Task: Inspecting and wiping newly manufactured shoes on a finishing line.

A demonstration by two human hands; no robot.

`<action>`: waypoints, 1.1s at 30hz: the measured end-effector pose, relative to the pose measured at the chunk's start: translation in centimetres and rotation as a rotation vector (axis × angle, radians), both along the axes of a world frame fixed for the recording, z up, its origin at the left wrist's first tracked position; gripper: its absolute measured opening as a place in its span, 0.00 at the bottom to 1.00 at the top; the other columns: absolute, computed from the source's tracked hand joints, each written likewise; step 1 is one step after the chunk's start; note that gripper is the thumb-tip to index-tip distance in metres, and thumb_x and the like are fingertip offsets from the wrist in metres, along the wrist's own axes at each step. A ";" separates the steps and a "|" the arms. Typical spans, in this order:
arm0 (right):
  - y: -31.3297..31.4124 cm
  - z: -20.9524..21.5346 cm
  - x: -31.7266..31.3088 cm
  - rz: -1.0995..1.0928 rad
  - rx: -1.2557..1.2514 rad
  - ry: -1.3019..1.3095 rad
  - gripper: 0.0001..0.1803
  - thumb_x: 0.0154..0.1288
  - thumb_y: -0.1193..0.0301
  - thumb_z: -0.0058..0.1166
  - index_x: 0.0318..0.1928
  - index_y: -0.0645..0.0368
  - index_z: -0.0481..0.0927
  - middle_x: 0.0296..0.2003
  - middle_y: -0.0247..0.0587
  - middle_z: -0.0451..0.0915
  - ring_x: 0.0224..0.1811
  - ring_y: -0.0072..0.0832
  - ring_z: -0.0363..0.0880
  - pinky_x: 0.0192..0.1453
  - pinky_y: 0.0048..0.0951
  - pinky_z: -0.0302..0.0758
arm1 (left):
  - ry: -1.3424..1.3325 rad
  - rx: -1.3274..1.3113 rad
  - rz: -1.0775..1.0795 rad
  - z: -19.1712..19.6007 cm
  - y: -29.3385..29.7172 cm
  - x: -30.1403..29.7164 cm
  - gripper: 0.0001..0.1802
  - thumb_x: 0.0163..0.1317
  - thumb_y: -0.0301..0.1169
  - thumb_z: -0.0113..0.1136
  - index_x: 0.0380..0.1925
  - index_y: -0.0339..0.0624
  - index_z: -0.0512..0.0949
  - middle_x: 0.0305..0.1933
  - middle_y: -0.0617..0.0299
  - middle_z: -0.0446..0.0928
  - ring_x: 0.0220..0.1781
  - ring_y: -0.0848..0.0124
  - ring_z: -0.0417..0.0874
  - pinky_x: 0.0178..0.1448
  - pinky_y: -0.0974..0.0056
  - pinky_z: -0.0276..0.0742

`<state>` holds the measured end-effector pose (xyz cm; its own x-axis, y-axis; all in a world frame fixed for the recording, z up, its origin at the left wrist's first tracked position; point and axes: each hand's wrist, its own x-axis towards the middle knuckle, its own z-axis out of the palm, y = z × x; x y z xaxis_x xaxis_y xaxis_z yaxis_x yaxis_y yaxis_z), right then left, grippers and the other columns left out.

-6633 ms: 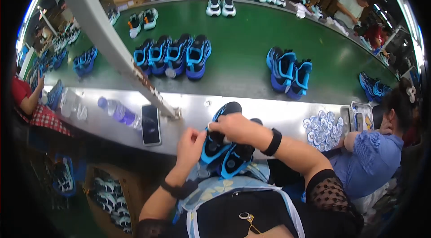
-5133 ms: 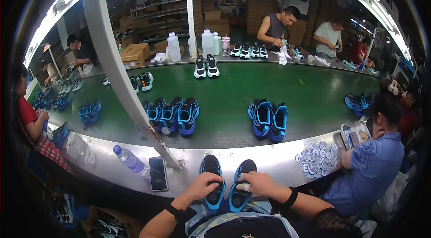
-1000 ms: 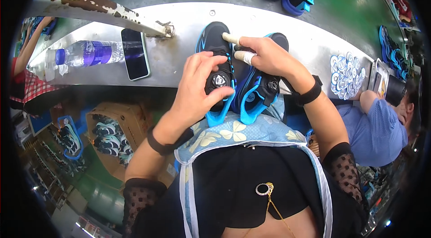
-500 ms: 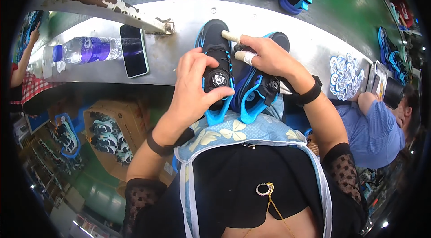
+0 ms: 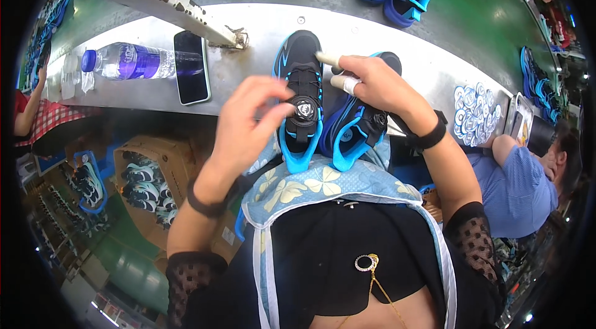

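Note:
A pair of black and blue shoes stands toes away from me at the bench's near edge. The left shoe (image 5: 304,77) is upright with a round dial (image 5: 304,110) on its tongue. My left hand (image 5: 248,121), slightly blurred, is beside that dial, thumb and fingers apart and holding nothing. My right hand (image 5: 379,84) is over the right shoe (image 5: 355,133), covering its middle. Pale covers wrap two of its fingers, one fingertip reaching the left shoe's toe. Something small and dark is between these fingers; I cannot make out what.
Left of the shoes, a phone (image 5: 192,68) and a water bottle (image 5: 127,61) lie on the metal bench (image 5: 264,22). A peeling post (image 5: 158,0) stands behind. Round tags (image 5: 477,115) are piled at right, near a seated person (image 5: 518,186). A carton (image 5: 155,186) of shoes is below left.
My left hand has drawn back left from the dial, its thumb off the shoe's right side. My right hand has shifted slightly right and down. The view has moved a little.

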<state>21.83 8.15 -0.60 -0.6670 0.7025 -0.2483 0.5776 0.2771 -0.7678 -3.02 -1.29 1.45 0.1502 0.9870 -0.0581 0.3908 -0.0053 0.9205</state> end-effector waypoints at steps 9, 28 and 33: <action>-3.6 2.3 -3.8 0.149 0.107 0.216 0.20 0.56 0.73 0.66 0.51 0.55 0.80 0.37 0.43 0.72 0.37 0.34 0.77 0.42 0.33 0.75 | -0.933 -0.909 0.147 -1.8 -5.1 1.4 0.17 0.75 0.35 0.46 0.49 0.29 0.74 0.49 0.50 0.79 0.43 0.64 0.86 0.20 0.71 0.72; -2.4 2.9 -4.4 0.096 -0.225 0.110 0.15 0.54 0.70 0.66 0.42 0.59 0.82 0.37 0.44 0.74 0.33 0.32 0.78 0.41 0.30 0.75 | -0.992 -0.781 0.062 -3.9 -4.3 1.5 0.18 0.73 0.34 0.47 0.49 0.26 0.74 0.53 0.49 0.77 0.53 0.57 0.84 0.22 0.71 0.81; -2.1 4.6 -3.5 0.164 -0.169 0.060 0.16 0.56 0.72 0.64 0.46 0.60 0.80 0.37 0.48 0.75 0.36 0.40 0.80 0.43 0.37 0.76 | -1.073 -0.753 0.133 -3.8 -4.7 2.0 0.16 0.73 0.33 0.49 0.46 0.26 0.74 0.52 0.49 0.77 0.52 0.56 0.84 0.25 0.71 0.84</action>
<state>18.32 6.03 4.02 -0.7860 0.5352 -0.3095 0.4873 0.2281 -0.8429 -1.01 -6.01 -2.32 0.3700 0.7766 -0.5099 -0.5733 0.6228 0.5324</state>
